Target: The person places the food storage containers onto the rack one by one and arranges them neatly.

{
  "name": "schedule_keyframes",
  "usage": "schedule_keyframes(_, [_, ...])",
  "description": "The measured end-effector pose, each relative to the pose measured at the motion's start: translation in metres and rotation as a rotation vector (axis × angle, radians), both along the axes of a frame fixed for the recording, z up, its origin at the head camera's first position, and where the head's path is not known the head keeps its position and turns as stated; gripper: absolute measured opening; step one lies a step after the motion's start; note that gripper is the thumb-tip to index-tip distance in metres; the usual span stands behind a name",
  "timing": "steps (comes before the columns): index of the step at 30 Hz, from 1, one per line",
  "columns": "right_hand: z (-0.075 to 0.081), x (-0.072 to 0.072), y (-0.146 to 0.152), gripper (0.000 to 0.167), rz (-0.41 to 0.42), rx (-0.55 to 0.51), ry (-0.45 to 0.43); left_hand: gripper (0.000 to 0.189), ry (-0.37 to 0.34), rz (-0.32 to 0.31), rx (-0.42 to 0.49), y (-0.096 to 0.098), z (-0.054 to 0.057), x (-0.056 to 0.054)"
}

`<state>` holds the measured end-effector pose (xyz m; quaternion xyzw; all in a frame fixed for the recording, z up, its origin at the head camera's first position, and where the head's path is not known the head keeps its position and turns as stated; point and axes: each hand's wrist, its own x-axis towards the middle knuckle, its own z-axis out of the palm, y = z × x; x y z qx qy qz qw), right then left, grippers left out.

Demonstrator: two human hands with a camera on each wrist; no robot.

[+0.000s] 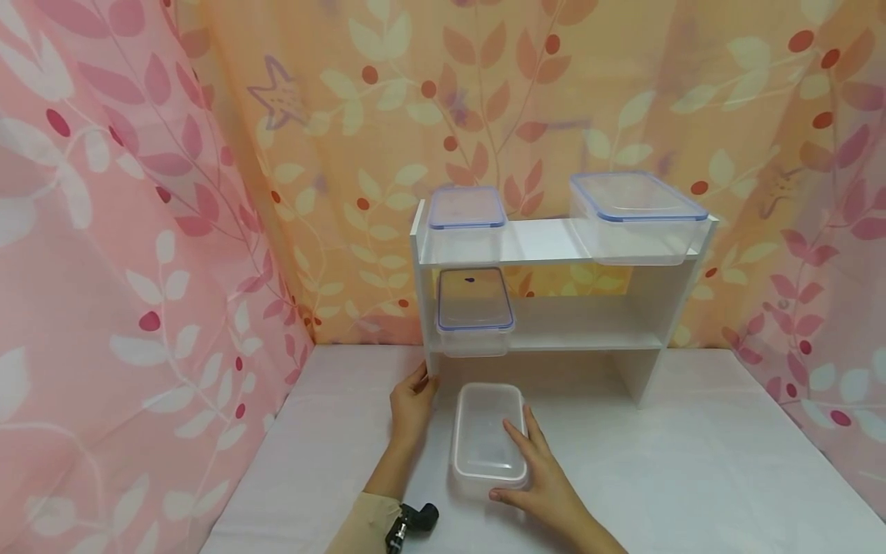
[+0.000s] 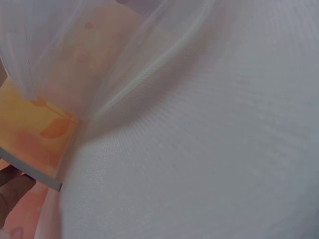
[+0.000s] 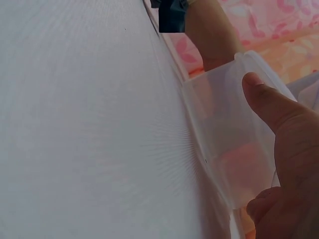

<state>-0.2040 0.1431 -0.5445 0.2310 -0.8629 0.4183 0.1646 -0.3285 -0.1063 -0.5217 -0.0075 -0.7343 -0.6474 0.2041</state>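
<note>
A clear plastic food container with a whitish lid [image 1: 490,431] sits on the table in front of the shelf, under its left end. My right hand [image 1: 543,477] holds it from the right, with the thumb at the near end and the fingers along the lid and right edge. In the right wrist view the thumb [image 3: 269,102] lies against the container's wall [image 3: 219,124]. My left hand [image 1: 411,404] grips the lower left side panel of the white two-tier shelf [image 1: 581,338]. In the left wrist view its fingers [image 2: 15,191] press against the panel's edge [image 2: 37,175].
A blue-rimmed container [image 1: 467,219] stands at the top shelf's left, a larger one [image 1: 640,223] at its right. Another blue-rimmed container [image 1: 475,312] rests on the middle tier's left. Patterned curtains [image 1: 332,192] enclose the white table [image 1: 747,477] behind and at both sides.
</note>
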Motion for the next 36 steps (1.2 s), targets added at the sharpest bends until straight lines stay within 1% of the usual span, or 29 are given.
schedule_keyframes(8, [-0.001, -0.002, -0.001, 0.110, -0.018, 0.008, 0.046, 0.039, 0.011, 0.009, -0.002, -0.004, 0.001, 0.001])
schedule_keyframes(17, [0.000, -0.003, 0.000, 0.111, -0.026, 0.003, 0.036, 0.038, 0.030, 0.009, 0.009, -0.006, 0.000, 0.002])
schedule_keyframes(23, [-0.001, 0.000, -0.001, 0.109, -0.019, -0.022, 0.079, 0.039, 0.008, 0.012, 0.002, -0.007, 0.000, 0.003])
schedule_keyframes(26, [0.000, 0.002, -0.001, 0.107, 0.001, -0.034, 0.107, 0.039, 0.009, 0.020, -0.008, -0.007, 0.000, 0.003])
schedule_keyframes(30, [0.004, 0.005, 0.001, 0.105, 0.033, -0.053, 0.131, 0.039, 0.008, 0.007, 0.001, -0.006, 0.000, 0.003])
schedule_keyframes(34, [0.014, 0.008, 0.006, 0.102, 0.054, -0.068, 0.109, 0.040, 0.002, -0.015, 0.007, -0.002, 0.001, 0.002])
schedule_keyframes(36, [0.020, 0.010, 0.008, 0.102, 0.065, -0.067, 0.091, 0.040, 0.000, -0.012, 0.003, -0.001, 0.001, 0.001])
